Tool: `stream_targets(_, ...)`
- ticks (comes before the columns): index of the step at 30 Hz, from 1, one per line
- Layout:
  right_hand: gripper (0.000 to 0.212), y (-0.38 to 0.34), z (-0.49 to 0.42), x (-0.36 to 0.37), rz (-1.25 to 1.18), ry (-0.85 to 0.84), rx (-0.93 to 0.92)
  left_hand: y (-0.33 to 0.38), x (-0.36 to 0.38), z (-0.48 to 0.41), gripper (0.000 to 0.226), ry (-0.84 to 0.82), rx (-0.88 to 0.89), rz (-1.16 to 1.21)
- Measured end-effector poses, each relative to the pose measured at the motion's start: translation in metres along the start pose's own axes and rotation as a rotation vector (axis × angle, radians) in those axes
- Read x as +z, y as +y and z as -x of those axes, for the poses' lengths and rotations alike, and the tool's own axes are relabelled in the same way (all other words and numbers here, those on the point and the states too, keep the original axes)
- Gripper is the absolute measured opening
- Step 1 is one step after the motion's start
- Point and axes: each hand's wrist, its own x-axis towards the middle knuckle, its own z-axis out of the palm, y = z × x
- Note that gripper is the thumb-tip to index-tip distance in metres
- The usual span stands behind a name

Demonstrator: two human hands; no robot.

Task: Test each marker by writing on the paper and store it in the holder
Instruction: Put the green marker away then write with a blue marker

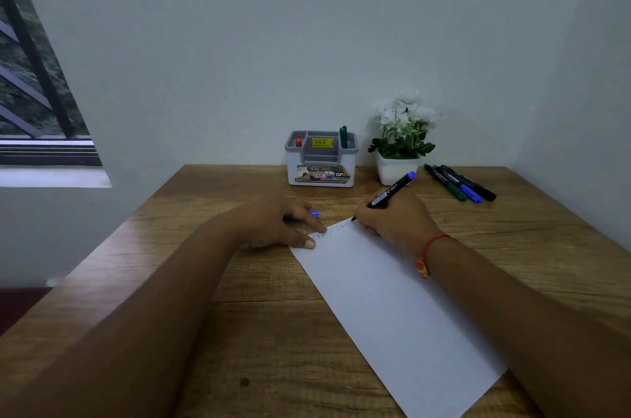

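desk (239,332): right hand (392,223) grips marker (392,190); left hand (269,223) over blue cap (314,214), grip unclear.

A wooden table (273,332) stands in the corner against the wall. A white sheet of paper (392,308) lies slanted on its near half. At the back edge a grey and white holder (321,171) stands upright, with a white flower pot (396,170) just beside it. Three markers (459,182) lie side by side near the pot, touching one another.
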Motion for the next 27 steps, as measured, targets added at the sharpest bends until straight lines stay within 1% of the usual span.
stream_targets(3,0.022,-0.002,0.0006,-0.0009,0.002,0.0,0.004,-0.0002,-0.0003,0.0,0.032,0.001,-0.001,0.005)
stream_targets(6,0.028,-0.0043,0.0021,-0.0034,0.023,-0.018,-0.003,-0.001,0.0,-0.0007,0.033,0.007,0.001,0.001)
stream_targets(9,0.028,-0.006,0.0036,-0.0051,0.046,-0.032,-0.012,-0.0016,-0.0005,-0.0007,0.034,0.006,0.001,0.0)
stream_targets(16,0.032,-0.0063,0.0036,-0.0045,0.061,0.004,-0.011,-0.0016,0.0003,-0.0003,0.032,0.011,-0.002,0.02)
stream_targets(27,0.029,-0.0066,0.0017,-0.0038,0.076,0.004,0.016,-0.0028,-0.0006,-0.0003,0.033,0.009,-0.006,0.016)
